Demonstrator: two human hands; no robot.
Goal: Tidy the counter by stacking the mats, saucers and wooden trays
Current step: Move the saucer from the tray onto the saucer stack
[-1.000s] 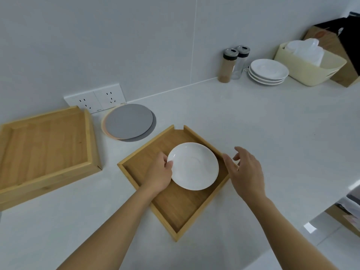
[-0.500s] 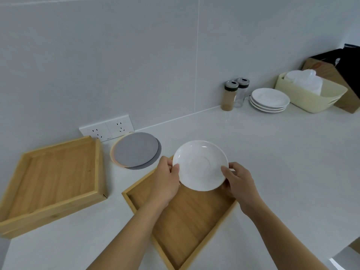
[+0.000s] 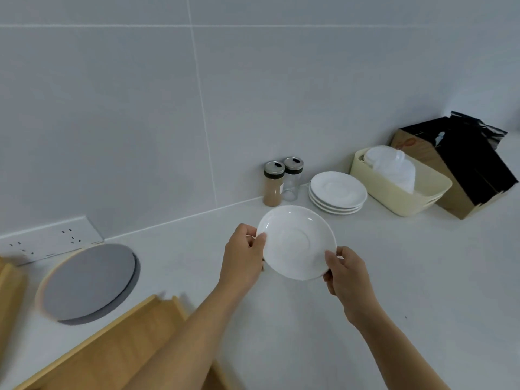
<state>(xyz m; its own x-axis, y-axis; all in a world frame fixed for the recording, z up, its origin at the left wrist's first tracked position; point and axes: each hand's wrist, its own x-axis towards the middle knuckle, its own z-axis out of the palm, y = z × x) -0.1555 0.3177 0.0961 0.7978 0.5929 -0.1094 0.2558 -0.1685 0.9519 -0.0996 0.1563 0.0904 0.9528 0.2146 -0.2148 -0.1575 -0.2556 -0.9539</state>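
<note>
White porcelain, the saucer (image 3: 297, 242), had been lifted off the wooden tray (image 3: 118, 350) and was pinched at its rim by left hand (image 3: 243, 254) and right hand (image 3: 347, 273), carried above the desk (image 3: 422, 277) toward the saucer stack (image 3: 337, 192).

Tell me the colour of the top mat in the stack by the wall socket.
Grey: the top mat shows best in the head view.

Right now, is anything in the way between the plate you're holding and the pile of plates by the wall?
No. In the head view, only bare white counter separates the held saucer from the saucer stack. The spice jars stand off to the left.
</note>
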